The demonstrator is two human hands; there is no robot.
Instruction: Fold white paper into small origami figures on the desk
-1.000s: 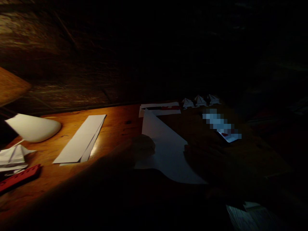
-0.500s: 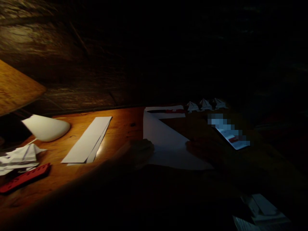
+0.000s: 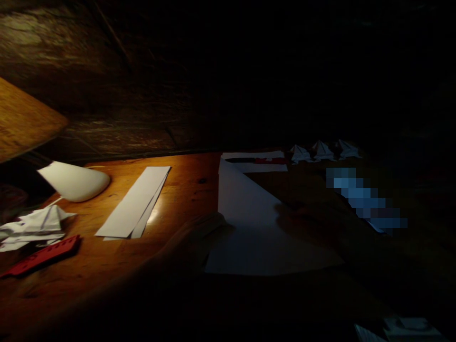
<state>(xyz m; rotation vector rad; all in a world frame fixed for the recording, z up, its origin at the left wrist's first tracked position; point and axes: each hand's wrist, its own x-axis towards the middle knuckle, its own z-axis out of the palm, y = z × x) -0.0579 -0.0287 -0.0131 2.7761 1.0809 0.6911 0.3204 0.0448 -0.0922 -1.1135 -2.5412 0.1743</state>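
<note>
A white sheet of paper (image 3: 249, 237), folded over along a slanting edge, lies in front of me in deep shade. On its left edge is my left hand (image 3: 210, 228), closed with the fingertips over the paper. My right hand (image 3: 297, 218) is a dark shape at the slanting right edge and appears to grip the paper there; most of its fingers are lost in shadow. Just beyond the sheet's top corner, a red and black knife-like tool (image 3: 256, 161) rests on more white paper (image 3: 270, 168).
Long white paper strips (image 3: 135, 204) lie to the left. Farther left are a white lamp base (image 3: 76, 183), crumpled folded paper (image 3: 39, 225) and a red slotted object (image 3: 46, 256). Several folded paper shapes (image 3: 323, 151) stand at the back right, beyond a phone (image 3: 377, 225). Papers (image 3: 411, 327) sit lower right.
My view has shifted, so most things on the table sit farther right. The sheet's near edge has come lower and looks flatter. Both hands stay at the sheet's edges.
</note>
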